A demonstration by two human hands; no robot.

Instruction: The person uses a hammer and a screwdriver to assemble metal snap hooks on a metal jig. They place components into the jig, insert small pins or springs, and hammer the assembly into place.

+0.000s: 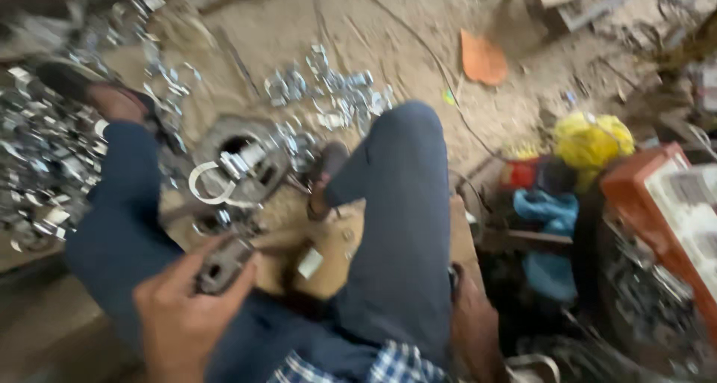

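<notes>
My left hand (183,312) grips a small dark grey metal block (222,266) with a hole in it, held low between my knees. My right hand (476,331) hangs down beside my right leg, near the seat edge; the blur hides whether its fingers hold anything. In front of me, between my blue-trousered legs, sits a round grey metal die (239,162) with a shiny bent metal clamp (211,187) resting on it. A brown wooden board (328,252) lies under my knees.
Heaps of shiny metal clips lie on the dirt floor at left (45,159) and ahead (328,88). A yellow bag (594,140), blue cloth (549,211) and an orange-red box (657,204) crowd the right. An orange scrap (483,58) lies further off.
</notes>
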